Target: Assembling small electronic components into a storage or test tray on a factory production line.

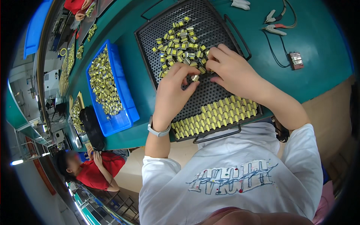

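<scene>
Small yellow-taped transformers with silvery metal sides lie in a loose pile (180,45) on the far half of a black perforated tray (198,92). Along the tray's near edge, more of them stand in tight slanted rows (217,116). My left hand (174,84), with a pale band on its wrist, pinches one transformer (195,78) between thumb and fingertips, just above the bare holes. Beside it, at the pile's near right edge, my right hand (233,69) has its fingers bent and its thumb apart from them. Its fingertips are close to loose transformers; nothing shows clearly between them.
Left of the tray, a blue bin (129,108) holds many more transformers. A black cloth bag (92,127) lies beyond it. Clip leads (275,28) and a small wired block (296,60) lie at right on the green table (315,80). A co-worker in red (101,170) sits at lower left.
</scene>
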The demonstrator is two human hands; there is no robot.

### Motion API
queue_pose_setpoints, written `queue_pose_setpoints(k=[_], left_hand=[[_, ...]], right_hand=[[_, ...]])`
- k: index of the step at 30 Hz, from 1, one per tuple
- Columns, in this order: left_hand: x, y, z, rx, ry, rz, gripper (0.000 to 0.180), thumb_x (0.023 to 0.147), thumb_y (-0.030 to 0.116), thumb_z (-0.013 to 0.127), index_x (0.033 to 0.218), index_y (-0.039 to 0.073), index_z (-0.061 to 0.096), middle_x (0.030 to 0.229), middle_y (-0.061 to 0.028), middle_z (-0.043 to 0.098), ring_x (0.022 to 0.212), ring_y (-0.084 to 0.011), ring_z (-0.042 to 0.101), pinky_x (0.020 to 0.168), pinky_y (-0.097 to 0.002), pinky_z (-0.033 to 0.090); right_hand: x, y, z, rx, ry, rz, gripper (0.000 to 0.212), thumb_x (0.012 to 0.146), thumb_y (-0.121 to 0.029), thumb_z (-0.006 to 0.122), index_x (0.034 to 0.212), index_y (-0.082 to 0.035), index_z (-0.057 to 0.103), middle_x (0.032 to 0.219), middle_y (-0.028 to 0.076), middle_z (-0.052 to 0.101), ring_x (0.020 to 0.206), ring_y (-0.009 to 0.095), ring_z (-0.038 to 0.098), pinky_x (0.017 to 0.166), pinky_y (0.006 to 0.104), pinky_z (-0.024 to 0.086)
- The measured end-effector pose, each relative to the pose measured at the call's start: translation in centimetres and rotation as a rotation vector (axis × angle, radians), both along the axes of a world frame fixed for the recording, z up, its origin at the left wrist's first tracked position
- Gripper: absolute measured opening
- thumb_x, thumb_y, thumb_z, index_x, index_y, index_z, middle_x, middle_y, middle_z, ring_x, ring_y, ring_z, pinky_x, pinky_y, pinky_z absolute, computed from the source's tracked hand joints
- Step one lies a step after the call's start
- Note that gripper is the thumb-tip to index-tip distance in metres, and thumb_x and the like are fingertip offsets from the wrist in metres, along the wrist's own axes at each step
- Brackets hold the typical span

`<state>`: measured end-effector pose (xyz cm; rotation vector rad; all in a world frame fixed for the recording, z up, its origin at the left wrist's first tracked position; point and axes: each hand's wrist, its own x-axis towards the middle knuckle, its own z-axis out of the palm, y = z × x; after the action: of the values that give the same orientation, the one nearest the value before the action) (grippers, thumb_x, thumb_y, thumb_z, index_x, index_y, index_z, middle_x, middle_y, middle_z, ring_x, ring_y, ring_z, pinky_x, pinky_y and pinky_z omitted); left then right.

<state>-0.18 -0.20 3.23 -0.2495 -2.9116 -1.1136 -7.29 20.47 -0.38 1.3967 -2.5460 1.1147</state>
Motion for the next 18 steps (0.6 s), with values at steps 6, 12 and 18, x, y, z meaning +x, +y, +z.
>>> queue_pose_setpoints(k=[6, 12, 18], left_hand=[[0.35, 0.68, -0.65, -0.13, -0.031, -0.083, 0.031, 0.074, 0.016, 0.084, 0.099, 0.008, 0.068, 0.091, -0.0053, 0.066, 0.074, -0.0226, 0.066, 0.065, -0.0332, 0.053], [0.3, 0.83, -0.24, -0.139, -0.071, -0.096, 0.03, 0.076, 0.02, 0.084, 0.097, 0.007, 0.067, 0.087, -0.005, 0.066, 0.075, -0.0221, 0.067, 0.065, -0.0335, 0.053], [0.01, 0.71, -0.48, -0.009, 0.071, 0.05, 0.022, 0.08, 0.01, 0.08, 0.098, 0.004, 0.068, 0.086, -0.0075, 0.065, 0.072, -0.0206, 0.065, 0.064, -0.0317, 0.051]], right_hand=[[-0.09, -0.04, -0.37, 0.072, 0.16, -0.068, 0.029, 0.07, -0.002, 0.077, 0.095, -0.002, 0.062, 0.106, 0.009, 0.055, 0.103, 0.028, 0.053, 0.086, 0.0381, 0.05], [-0.2, 0.13, -0.06, 0.124, 0.23, 0.059, 0.025, 0.075, -0.003, 0.07, 0.098, -0.004, 0.063, 0.103, 0.007, 0.06, 0.105, 0.028, 0.054, 0.086, 0.0384, 0.05], [-0.08, -0.29, 0.32, -0.031, 0.054, 0.029, 0.031, 0.074, 0.002, 0.073, 0.102, -0.004, 0.061, 0.1, 0.008, 0.061, 0.1, 0.028, 0.058, 0.085, 0.0386, 0.051]])
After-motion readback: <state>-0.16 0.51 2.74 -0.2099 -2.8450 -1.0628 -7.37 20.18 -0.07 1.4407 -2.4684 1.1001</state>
